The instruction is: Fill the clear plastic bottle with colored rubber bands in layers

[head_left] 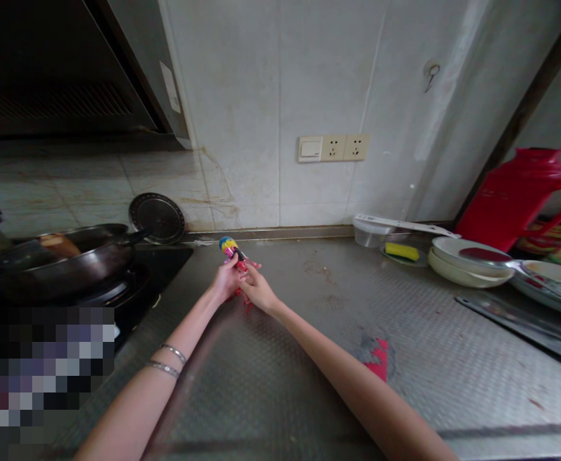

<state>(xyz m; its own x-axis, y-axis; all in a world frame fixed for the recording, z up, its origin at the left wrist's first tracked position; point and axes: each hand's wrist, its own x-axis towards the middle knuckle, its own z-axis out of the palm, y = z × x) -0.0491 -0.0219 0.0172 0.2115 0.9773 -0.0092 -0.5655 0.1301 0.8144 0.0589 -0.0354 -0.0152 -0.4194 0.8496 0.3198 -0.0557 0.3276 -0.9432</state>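
Note:
Over the metal counter (309, 358), both my hands meet on a small packet-like thing (228, 244) with a blue, yellow and red end; its exact kind is too small to make out. My left hand (225, 280) has its fingers wrapped round it from the left. From the right, my right hand (260, 290) closes on its lower, red part, thumb and fingers bent. Red strips or folds (247, 302) show below the fingers. Much of the thing is hidden by my hands. Two bracelets circle my left forearm.
To the left, a pan (64, 262) sits on the black stove, with a round metal disc (157, 218) leaning against the wall. At right are a yellow sponge (402, 251), stacked bowls (467, 274), a cleaver-like blade (515, 323) and a red thermos (506, 198).

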